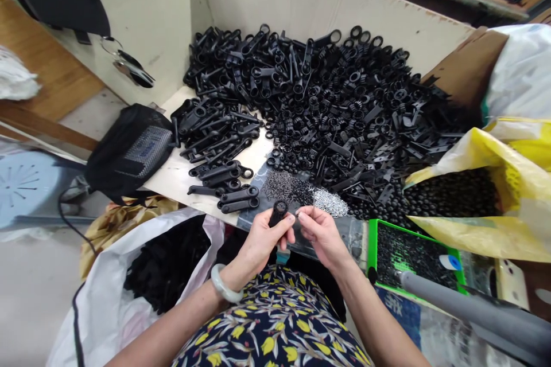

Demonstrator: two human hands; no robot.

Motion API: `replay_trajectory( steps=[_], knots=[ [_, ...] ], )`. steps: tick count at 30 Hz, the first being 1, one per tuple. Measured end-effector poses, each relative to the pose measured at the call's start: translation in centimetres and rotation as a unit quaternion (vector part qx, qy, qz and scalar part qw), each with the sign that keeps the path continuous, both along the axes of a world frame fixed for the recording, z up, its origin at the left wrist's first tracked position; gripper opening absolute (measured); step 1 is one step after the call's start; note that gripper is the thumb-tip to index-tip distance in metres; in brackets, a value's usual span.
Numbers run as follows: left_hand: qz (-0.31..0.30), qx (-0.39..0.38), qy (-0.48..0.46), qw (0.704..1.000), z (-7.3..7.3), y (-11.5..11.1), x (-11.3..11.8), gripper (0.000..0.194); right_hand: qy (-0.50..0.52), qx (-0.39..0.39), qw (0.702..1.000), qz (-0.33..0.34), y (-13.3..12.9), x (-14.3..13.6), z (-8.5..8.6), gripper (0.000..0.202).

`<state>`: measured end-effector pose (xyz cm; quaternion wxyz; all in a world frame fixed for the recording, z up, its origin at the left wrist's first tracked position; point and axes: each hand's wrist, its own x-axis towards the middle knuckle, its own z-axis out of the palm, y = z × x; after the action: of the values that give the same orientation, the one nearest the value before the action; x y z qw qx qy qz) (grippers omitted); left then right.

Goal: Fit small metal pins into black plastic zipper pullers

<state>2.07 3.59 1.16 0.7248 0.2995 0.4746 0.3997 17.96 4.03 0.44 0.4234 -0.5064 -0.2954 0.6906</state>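
My left hand (263, 239) is closed around a black plastic part with a round ring end (280, 207), which points up and away from me. Close beside it, my right hand (321, 231) pinches thumb and forefinger together near the ring end; a tiny dark piece seems to be between the fingertips, too small to name. Just beyond the hands lie a heap of small dark screws or pins (282, 183) and a heap of small silvery pieces (330, 202). Several black ring-ended parts (239, 198) lie in a row to the left.
A large pile of black plastic parts (327, 92) fills the back of the bench. At right stand a green tray (372, 246) of small black pieces, a yellow bag (469, 235) and a grey tube (465, 304). A black pouch (129, 149) and a white sack (92, 298) are at left.
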Motion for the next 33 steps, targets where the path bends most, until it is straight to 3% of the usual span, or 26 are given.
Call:
replay_trajectory(
  steps=[8,13,16,20,25,28,33],
  knots=[
    [0.002,0.003,0.024,1.0,-0.6,-0.7,-0.6,0.032,-0.109,0.097,0.986,0.078,-0.2,0.7,-0.7,0.03],
    [0.004,-0.009,0.032,0.999,-0.9,-1.2,-0.8,0.032,-0.256,0.225,0.927,0.158,0.5,1.4,0.6,0.027],
    [0.004,-0.017,0.024,1.0,-0.9,-1.4,-0.8,0.031,-0.293,0.269,0.899,0.185,0.8,1.5,1.5,0.025],
    [0.004,-0.038,-0.006,0.999,-0.5,-1.3,-0.8,0.031,-0.293,0.26,0.904,0.171,0.6,1.4,1.1,0.025],
    [0.034,-0.086,-0.085,0.992,-0.2,-0.9,-0.5,0.031,-0.273,0.217,0.933,0.089,-0.5,0.7,-0.2,0.025],
    [0.047,-0.118,-0.13,0.983,-0.3,-0.8,-0.4,0.036,-0.302,0.256,0.916,0.067,-0.9,0.6,-0.1,0.019],
    [0.043,-0.154,-0.162,0.974,-0.3,-0.8,-0.3,0.046,-0.333,0.307,0.887,0.09,-0.9,1.0,0.3,0.015]
  ],
)
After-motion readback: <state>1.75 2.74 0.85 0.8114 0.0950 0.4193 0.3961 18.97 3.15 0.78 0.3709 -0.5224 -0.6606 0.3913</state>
